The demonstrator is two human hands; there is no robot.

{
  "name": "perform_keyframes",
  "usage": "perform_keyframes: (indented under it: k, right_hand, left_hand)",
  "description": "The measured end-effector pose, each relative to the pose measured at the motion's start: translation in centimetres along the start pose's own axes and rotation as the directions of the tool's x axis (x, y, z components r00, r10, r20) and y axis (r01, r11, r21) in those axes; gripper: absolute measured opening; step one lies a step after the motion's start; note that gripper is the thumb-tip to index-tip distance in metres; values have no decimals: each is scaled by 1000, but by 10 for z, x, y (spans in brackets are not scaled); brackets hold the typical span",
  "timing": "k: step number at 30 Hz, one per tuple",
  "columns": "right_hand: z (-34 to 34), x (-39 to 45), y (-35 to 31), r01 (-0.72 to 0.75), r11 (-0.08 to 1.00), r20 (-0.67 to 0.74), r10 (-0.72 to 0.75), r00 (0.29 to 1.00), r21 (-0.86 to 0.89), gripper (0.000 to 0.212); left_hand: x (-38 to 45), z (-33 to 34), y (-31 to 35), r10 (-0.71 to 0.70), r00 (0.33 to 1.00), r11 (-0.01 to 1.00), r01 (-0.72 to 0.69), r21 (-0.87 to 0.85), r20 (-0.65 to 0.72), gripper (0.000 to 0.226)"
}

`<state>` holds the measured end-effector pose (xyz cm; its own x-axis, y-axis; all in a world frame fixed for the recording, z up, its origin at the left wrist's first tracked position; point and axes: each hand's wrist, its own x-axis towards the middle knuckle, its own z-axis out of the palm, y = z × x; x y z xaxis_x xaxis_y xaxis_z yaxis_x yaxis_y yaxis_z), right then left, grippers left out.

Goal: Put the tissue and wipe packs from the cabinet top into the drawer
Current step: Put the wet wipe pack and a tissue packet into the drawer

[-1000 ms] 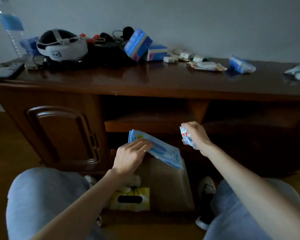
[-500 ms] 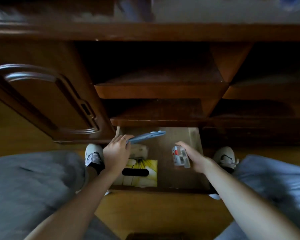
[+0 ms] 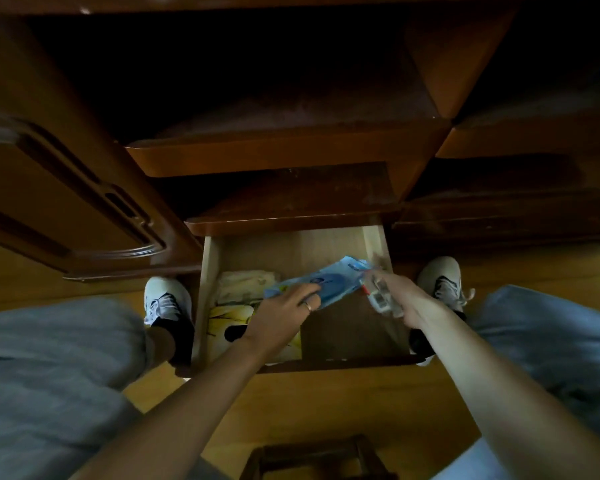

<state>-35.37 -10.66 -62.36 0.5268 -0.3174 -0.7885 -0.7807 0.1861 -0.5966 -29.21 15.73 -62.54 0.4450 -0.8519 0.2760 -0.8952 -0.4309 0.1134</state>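
Note:
The open wooden drawer [image 3: 208, 271] sits low between my feet. My left hand [image 3: 281, 317] grips a flat blue wipe pack [image 3: 329, 282] and holds it across the drawer's middle, just above the contents. My right hand [image 3: 399, 296] is closed on a small white tissue pack with red print [image 3: 378, 296] over the drawer's right side. Inside, on the left, lie a yellow tissue pack with a black oval opening [image 3: 229, 323] and a pale pack [image 3: 246, 285] behind it. The cabinet top is out of view.
Dark open shelves [image 3: 284, 161] overhang the drawer. A closed cabinet door [image 3: 66, 202] stands at the left. My white shoes [image 3: 167, 299] flank the drawer on the wooden floor. A dark wooden stool [image 3: 312, 459] is at the bottom edge.
My view has tilted further down onto the drawer. Both hands have come lower into it, and the blue pack has swung right toward the small pack.

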Motion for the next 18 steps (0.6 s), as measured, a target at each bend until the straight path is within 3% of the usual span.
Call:
perform_keyframes:
  k: [2, 4, 6, 8, 11, 14, 16, 18]
  right_hand:
    - [-3, 0, 1, 1, 998, -135, -10, 991, -67, 28]
    - [-8, -1, 1, 41, 991, -240, -72, 968, -129, 26]
    - [-13, -6, 1, 97, 950, -320, -195, 927, -298, 24]
    - [-20, -12, 2, 117, 882, -343, -296, 891, -457, 23]
    - [-27, -15, 0, 135, 823, -312, -353, 882, -552, 22]
    - [-26, -17, -8, 210, 756, -169, -390, 905, -620, 24]
    - [-19, -20, -19, 270, 626, -16, -412, 911, -732, 26]
    - [-7, -21, -32, 297, 426, 78, -459, 885, -855, 26]
  left_hand:
    - [2, 7, 4, -2, 1000, 997, 4, -72, 23, 38]
    - [2, 14, 6, -48, 997, 986, 57, -159, 62, 26]
    - [1, 19, 3, -163, 977, 955, 190, -228, 135, 26]
    - [-1, 24, -4, -332, 912, 880, 391, -268, 242, 29]
    - [-2, 32, -18, -519, 785, 776, 599, -199, 339, 35]
    - [-2, 40, -24, -579, 699, 664, 703, -255, 420, 49]
    - [3, 46, -22, -592, 662, 563, 748, -353, 459, 59]
    - [15, 49, -16, -550, 644, 410, 762, -501, 531, 66]
